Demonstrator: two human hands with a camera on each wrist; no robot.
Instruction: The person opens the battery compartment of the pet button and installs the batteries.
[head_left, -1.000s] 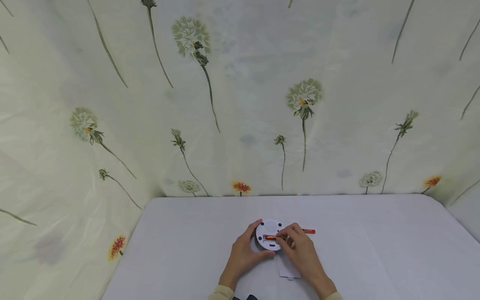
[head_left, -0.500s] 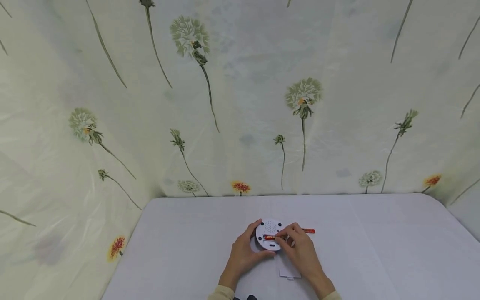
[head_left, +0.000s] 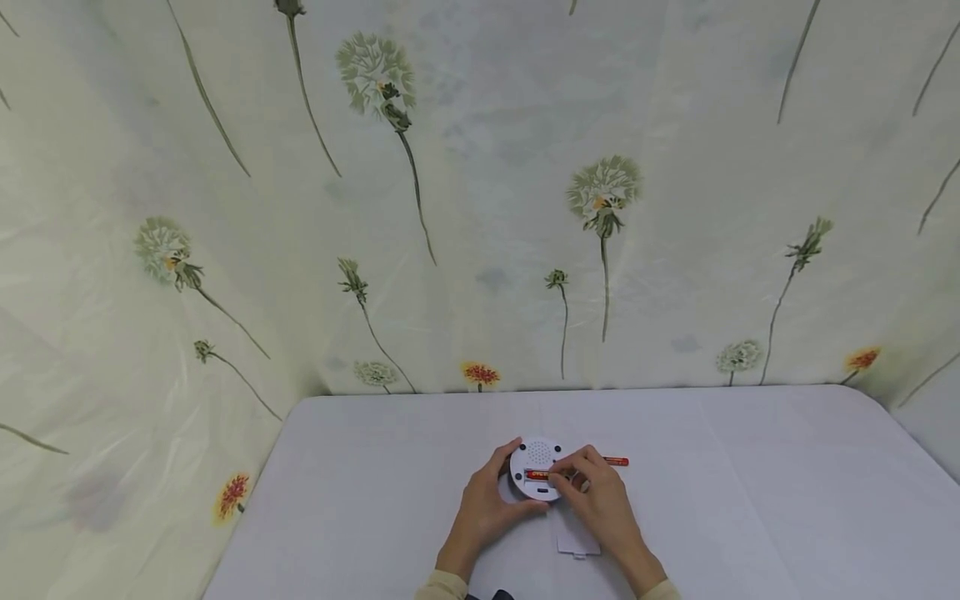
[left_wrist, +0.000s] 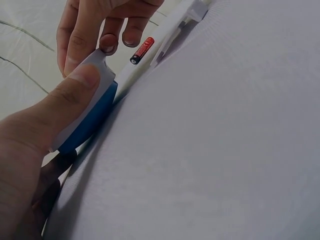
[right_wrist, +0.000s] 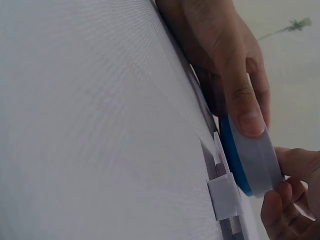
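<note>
A round device (head_left: 539,454), white on top with speaker holes and blue on its side, is tilted up in my left hand (head_left: 483,507), the thumb along its near edge and fingers round the far side. A red battery (head_left: 537,475) lies in the slot on its face. My right hand (head_left: 603,504) pinches that battery's right end between thumb and forefinger; the fingertips hide this end. In the right wrist view the blue side of the device (right_wrist: 234,155) faces the table. Another red battery (left_wrist: 142,50) lies on the table beyond my right hand.
A flat white cover (head_left: 578,537) with a small tab lies on the white table (head_left: 360,500), just below the device and beside my right wrist. Part of a dark object (head_left: 502,595) shows at the bottom edge. A flower-printed sheet (head_left: 480,208) hangs behind the table.
Both hands keep their grip on the device and battery. The whole head view has shifted very slightly; nothing else has visibly moved.
</note>
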